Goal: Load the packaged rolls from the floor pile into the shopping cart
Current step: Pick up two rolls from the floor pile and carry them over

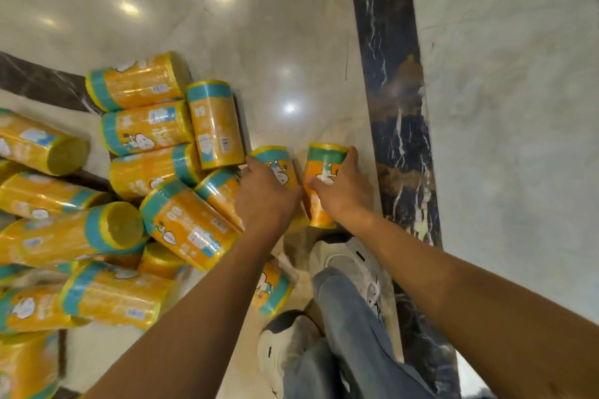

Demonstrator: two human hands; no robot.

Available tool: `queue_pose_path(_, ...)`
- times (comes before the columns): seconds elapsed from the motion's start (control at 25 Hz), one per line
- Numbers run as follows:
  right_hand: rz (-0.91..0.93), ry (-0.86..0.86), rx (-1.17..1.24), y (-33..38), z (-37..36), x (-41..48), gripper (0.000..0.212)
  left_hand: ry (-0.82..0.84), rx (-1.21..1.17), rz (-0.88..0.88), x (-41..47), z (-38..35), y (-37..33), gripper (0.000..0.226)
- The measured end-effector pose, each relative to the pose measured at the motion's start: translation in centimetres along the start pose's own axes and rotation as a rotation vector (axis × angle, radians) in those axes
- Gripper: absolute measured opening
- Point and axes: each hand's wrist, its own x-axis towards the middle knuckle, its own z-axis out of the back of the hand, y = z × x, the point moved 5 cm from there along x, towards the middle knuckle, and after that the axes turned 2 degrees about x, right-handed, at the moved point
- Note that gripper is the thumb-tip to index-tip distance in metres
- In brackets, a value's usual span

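Note:
A pile of several orange packaged rolls (139, 178) with teal bands lies on the marble floor at the left. Two rolls lie apart from the pile at its right edge. My left hand (265, 197) wraps over the nearer one (278, 162). My right hand (345, 186) grips the other roll (321, 172) from its right side, fingers along its length. Both rolls rest on the floor. No shopping cart is in view.
My two white shoes (350, 266) and jeans stand just below the held rolls, with one roll (272, 291) lying beside the left shoe. A dark marble strip (398, 107) runs down the floor on the right. Pale glossy floor (259, 26) spreads beyond the pile.

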Motion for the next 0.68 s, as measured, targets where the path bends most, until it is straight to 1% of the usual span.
queue_pose_path(0.12, 0.030, 0.011, -0.061, 1.6, 2.7, -2.6, 0.092, 0.017, -0.099, -0.025, -1.3, 3.4, -0.6, 0.066)
queue_pose_path(0.2, 0.073, 0.004, -0.056, 3.4, 5.2, -5.3, 0.091, -0.036, -0.157, -0.061, -3.0, 7.2, -1.4, 0.068)
queue_pose_path(0.28, 0.106, -0.026, -0.005, 6.1, 9.2, -9.3, 0.092, -0.112, -0.200, -0.122, -6.0, 12.8, -2.7, 0.073)
queue_pose_path(0.36, 0.159, -0.080, 0.005, 9.9, 14.4, -14.4, 0.094, -0.175, -0.246, -0.211, -10.1, 19.4, -4.9, 0.081)
queue_pose_path(0.44, 0.220, -0.144, 0.001, 14.0, 20.7, -20.4, 0.094, -0.204, -0.274, -0.319, -14.8, 26.6, -7.6, 0.085)
queue_pose_path(0.56, 0.278, -0.259, -0.007, 19.7, 30.1, -29.5, 0.094, -0.257, -0.280, -0.480, -22.1, 37.0, -11.5, 0.086)
queue_pose_path(0.68, 0.415, -0.411, 0.060, 25.1, 40.8, -40.5, 0.093, -0.356, -0.333, -0.703, -31.2, 48.6, -16.6, 0.080)
